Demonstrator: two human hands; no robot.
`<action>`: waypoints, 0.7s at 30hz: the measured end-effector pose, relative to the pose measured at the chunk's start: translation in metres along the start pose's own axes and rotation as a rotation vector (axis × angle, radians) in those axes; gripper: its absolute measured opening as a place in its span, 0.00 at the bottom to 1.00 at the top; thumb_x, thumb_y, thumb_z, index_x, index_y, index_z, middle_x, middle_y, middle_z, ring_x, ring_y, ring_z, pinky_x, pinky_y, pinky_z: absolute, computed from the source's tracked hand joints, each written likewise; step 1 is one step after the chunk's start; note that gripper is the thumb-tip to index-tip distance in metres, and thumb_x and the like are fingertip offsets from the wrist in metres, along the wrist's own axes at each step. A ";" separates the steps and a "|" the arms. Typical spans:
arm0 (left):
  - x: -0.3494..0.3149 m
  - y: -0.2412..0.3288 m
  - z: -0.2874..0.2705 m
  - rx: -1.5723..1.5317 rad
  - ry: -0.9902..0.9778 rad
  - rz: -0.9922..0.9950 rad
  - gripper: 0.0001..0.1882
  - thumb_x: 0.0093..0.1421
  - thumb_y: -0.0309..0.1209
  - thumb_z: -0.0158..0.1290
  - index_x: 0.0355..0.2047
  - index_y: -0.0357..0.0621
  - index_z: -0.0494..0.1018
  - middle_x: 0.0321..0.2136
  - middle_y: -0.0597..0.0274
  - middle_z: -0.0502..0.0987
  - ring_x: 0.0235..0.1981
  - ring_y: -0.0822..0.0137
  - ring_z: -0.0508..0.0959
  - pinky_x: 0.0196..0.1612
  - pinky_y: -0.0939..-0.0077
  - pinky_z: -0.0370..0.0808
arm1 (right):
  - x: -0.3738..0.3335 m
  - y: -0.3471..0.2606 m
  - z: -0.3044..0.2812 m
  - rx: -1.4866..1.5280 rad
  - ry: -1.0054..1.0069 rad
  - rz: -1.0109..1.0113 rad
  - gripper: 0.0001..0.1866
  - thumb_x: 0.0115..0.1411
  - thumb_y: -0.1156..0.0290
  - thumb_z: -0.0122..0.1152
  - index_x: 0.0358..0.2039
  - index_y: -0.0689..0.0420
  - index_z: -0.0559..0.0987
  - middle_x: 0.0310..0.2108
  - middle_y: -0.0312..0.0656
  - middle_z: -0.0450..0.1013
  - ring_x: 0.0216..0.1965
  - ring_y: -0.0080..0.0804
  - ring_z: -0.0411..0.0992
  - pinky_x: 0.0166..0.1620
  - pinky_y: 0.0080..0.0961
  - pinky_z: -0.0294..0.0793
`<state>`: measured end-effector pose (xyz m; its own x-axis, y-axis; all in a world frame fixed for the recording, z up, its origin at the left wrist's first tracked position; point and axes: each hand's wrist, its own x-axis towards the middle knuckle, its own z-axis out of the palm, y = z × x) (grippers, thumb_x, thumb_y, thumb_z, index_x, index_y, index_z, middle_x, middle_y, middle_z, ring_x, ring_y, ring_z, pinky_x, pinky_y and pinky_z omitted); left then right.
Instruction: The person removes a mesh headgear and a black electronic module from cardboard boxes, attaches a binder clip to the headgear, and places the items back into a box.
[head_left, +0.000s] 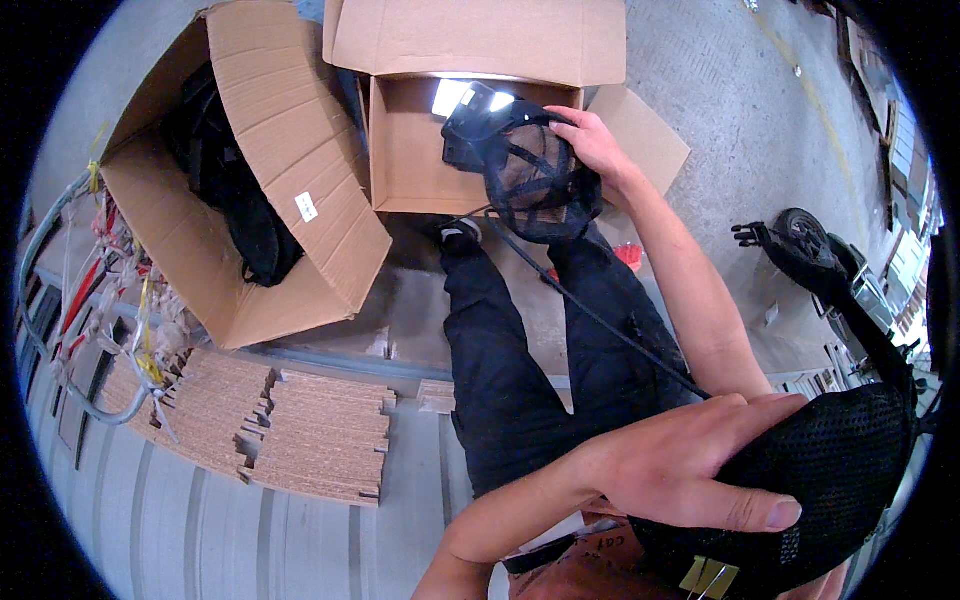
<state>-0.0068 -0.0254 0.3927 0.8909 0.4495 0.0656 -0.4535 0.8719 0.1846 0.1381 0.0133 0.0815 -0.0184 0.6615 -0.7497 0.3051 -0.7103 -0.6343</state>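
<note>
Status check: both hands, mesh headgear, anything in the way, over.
Right hand gripping black mesh headgear at open carton. Left hand on black mesh padding, grip unclear. Black cable across trouser leg, possible snag.

room for a hand lies over the left part of the small carton (408,182), between its left wall and the mesh headgear (530,185); the headgear and the right hand (597,150) crowd the right part. a raised flap (475,35) stands along the far side, and a side flap (645,138) juts out to the right. the large carton (285,140) hems in the left side with its tall wall. a black cable (606,325) cuts across the space between the right hand and the left hand (690,470), above the right leg. right of the right forearm, grey floor (705,135) leaves a passage.
</note>
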 end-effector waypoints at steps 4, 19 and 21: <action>-0.001 0.001 -0.001 0.006 0.009 -0.002 0.45 0.57 0.55 0.59 0.58 0.26 0.61 0.39 0.42 0.79 0.40 0.54 0.80 0.45 0.66 0.75 | 0.001 -0.003 0.006 0.018 -0.019 0.011 0.21 0.64 0.69 0.55 0.56 0.61 0.75 0.49 0.48 0.78 0.50 0.34 0.74 0.56 0.29 0.70; -0.003 0.001 -0.003 0.002 0.004 -0.008 0.46 0.56 0.55 0.59 0.59 0.26 0.60 0.38 0.42 0.79 0.40 0.54 0.80 0.44 0.66 0.75 | -0.001 -0.009 0.005 0.074 -0.035 0.028 0.20 0.65 0.69 0.55 0.57 0.61 0.75 0.50 0.45 0.77 0.50 0.32 0.73 0.56 0.29 0.70; -0.002 0.001 -0.003 0.005 0.003 -0.007 0.46 0.56 0.55 0.59 0.59 0.26 0.60 0.38 0.42 0.79 0.40 0.54 0.80 0.44 0.66 0.75 | 0.000 -0.009 0.005 0.059 -0.026 0.017 0.21 0.65 0.69 0.55 0.57 0.62 0.75 0.50 0.45 0.77 0.50 0.32 0.73 0.55 0.29 0.70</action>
<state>-0.0098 -0.0247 0.3896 0.8940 0.4439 0.0610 -0.4470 0.8741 0.1900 0.1308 0.0187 0.0858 -0.0386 0.6434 -0.7645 0.2487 -0.7348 -0.6310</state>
